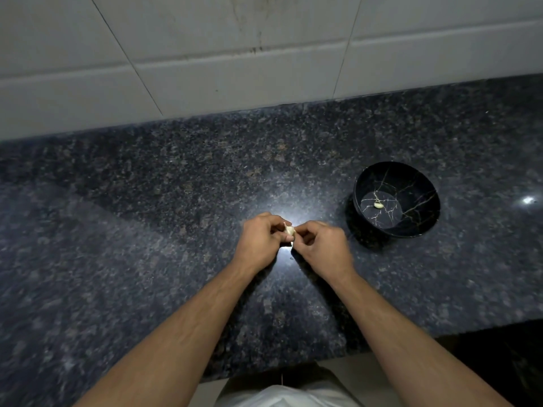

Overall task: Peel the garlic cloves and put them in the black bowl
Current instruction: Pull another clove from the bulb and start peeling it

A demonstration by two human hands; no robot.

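A pale garlic piece (289, 230) sits between my two hands above the middle of the dark counter. My left hand (260, 241) grips it with curled fingers. My right hand (321, 246) pinches its right side with thumb and fingertips. Most of the garlic is hidden by my fingers. To the right stands the black bowl (423, 201) with gold veining, tilted toward me. One peeled clove (378, 205) lies on its bottom.
The speckled dark granite counter (147, 230) runs from a white tiled wall (235, 54) at the back to its front edge near my body. A small white scrap (291, 258) lies on the counter below my hands. Bright light reflects around the hands.
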